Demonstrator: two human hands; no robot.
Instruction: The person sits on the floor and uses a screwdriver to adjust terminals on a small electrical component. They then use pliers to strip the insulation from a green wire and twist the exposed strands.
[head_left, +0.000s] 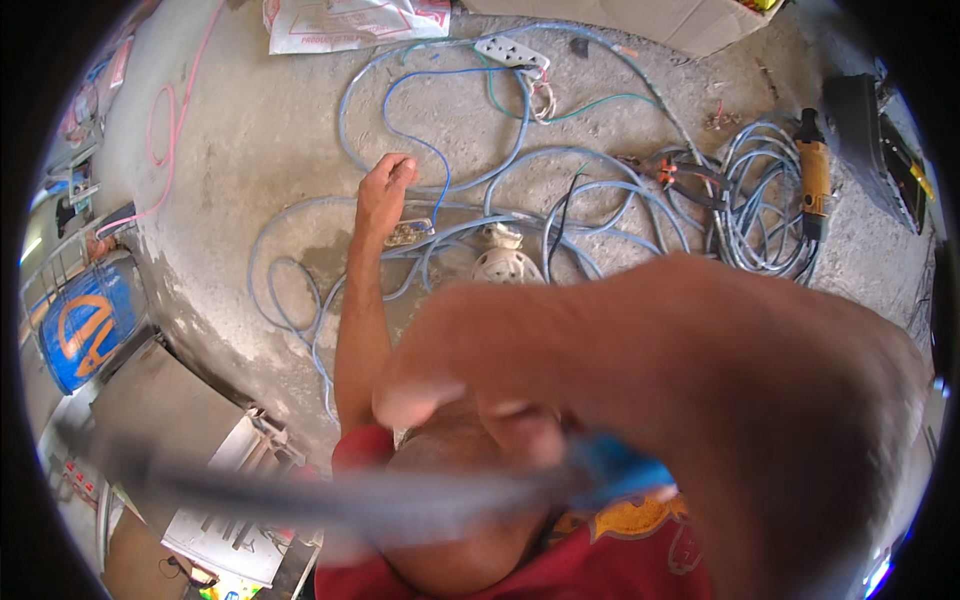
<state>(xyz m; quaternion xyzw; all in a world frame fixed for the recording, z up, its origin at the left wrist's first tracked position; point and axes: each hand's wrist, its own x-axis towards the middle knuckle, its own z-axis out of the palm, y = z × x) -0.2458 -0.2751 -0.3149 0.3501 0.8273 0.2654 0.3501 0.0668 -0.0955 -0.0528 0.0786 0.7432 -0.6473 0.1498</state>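
Observation:
Close to the camera, my right hand (560,350) is large and blurred, its fingers closed round a long grey tool (350,500) with a blue handle (615,470). The shaft stretches left across the lower view, too smeared to name its kind. My left hand (382,195) is farther off over the floor, fingers curled in; whatever they may hold is hidden. Just below it lies a small metal electrical box (410,232), reached by a thin blue wire (437,150). A white round slotted fitting (505,265) sits beside that, partly covered by my right hand.
Loops of grey-blue cable (590,215) spread over the concrete floor, ending in a thick coil (760,200) at right. An orange-yellow power tool (813,175) lies against it, pliers (690,180) nearby. Farther off are a white power strip (512,52) and a cardboard box (640,22).

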